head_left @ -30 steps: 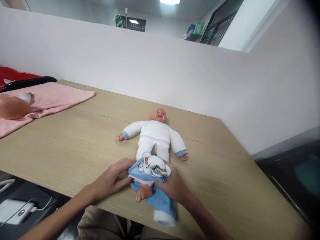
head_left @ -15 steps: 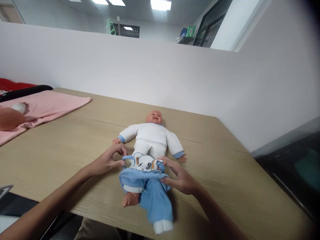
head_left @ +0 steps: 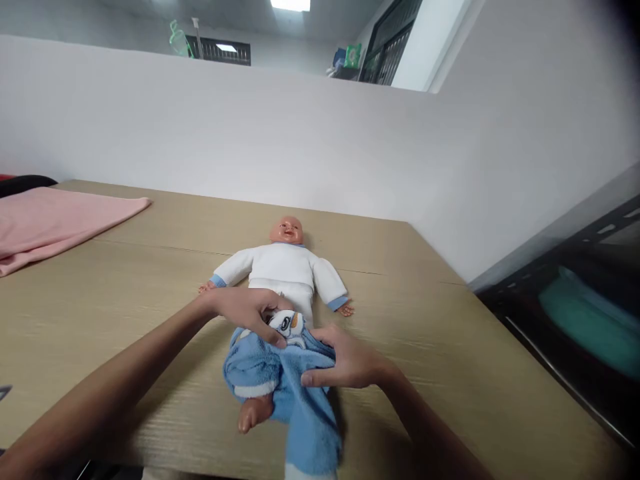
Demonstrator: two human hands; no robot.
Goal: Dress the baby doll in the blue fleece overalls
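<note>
A baby doll (head_left: 283, 267) in a white top with blue cuffs lies on its back, head away from me. Blue fleece overalls (head_left: 305, 373) with a cartoon animal face on the bib cover its legs. One bare foot sticks out of the white-cuffed leg on the left; the other leg hangs flat toward me with its foot hidden. My left hand (head_left: 255, 313) grips the bib from above, thumb in front. At the right side of the overalls, my right hand (head_left: 345, 360) pinches the blue cloth, its fingers partly hidden behind the fabric.
The wooden table (head_left: 425, 373) carries a pink cloth (head_left: 65, 213) at the far left. A white low wall (head_left: 225, 127) runs behind the table. On the right stands a dark rack (head_left: 540, 333) holding something teal.
My left hand has moved right, from the strap onto the bib. My right hand grips lower on the cloth, and the bib is partly covered. The view has turned right.
</note>
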